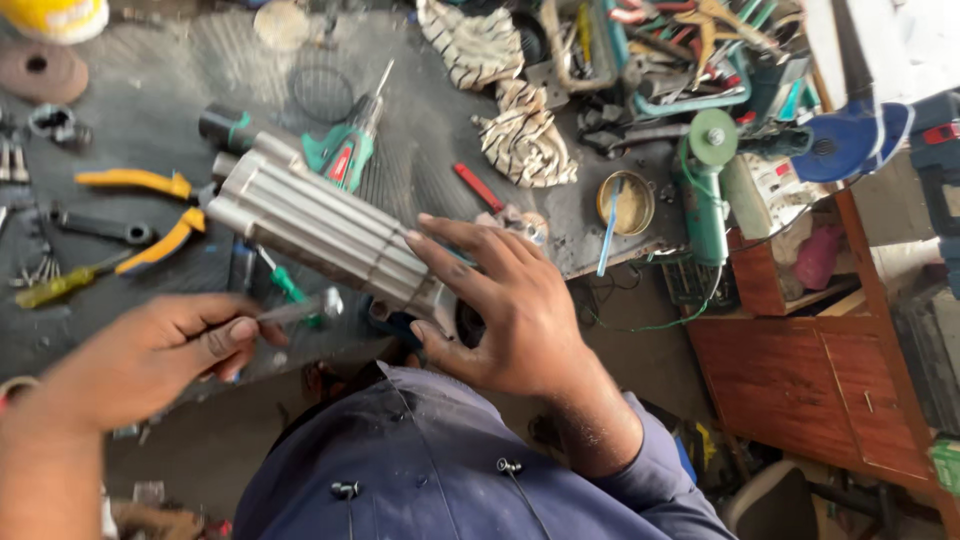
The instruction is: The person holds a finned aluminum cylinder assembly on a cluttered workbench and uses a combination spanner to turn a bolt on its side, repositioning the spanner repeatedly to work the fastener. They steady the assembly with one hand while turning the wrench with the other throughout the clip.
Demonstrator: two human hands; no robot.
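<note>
The person wears a slate-blue work shirt (440, 470), dusted with pale specks across the chest. Its right sleeve (655, 470) reaches the wrist. Two small dark clips or buttons, hard to tell which, sit on the front. The left forearm (45, 470) shows bare.
</note>
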